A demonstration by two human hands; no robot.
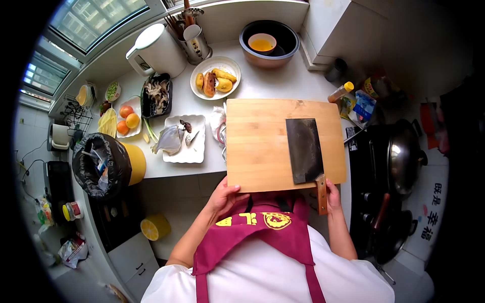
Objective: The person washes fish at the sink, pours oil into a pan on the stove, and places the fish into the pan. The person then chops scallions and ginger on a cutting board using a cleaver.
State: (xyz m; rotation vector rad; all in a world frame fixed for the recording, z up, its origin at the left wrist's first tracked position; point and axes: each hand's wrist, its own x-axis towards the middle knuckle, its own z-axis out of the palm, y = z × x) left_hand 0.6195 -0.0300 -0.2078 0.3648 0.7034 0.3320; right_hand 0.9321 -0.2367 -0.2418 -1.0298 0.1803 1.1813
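A wooden cutting board [257,146] lies at the counter's front edge, its near side reaching past it. On its right half rests a cleaver [305,151] with a dark blade, its wooden handle hanging over the near edge. My left hand [225,198] grips the board's near left corner, thumb on top and fingers mostly hidden underneath. At the near right edge, just beside the cleaver's handle, my right hand [333,196] is closed on the board. Left of the board, a white dish [197,151] holds a fish.
Behind are a plate [194,83] of browned yellow pieces, a black tray [165,112] of mushrooms, a kettle [159,50] and a basin [270,60] with a bowl inside. A yellow bin [135,161] stands left. To the right are a bottle [339,92] and a stove with a lidded wok [401,156].
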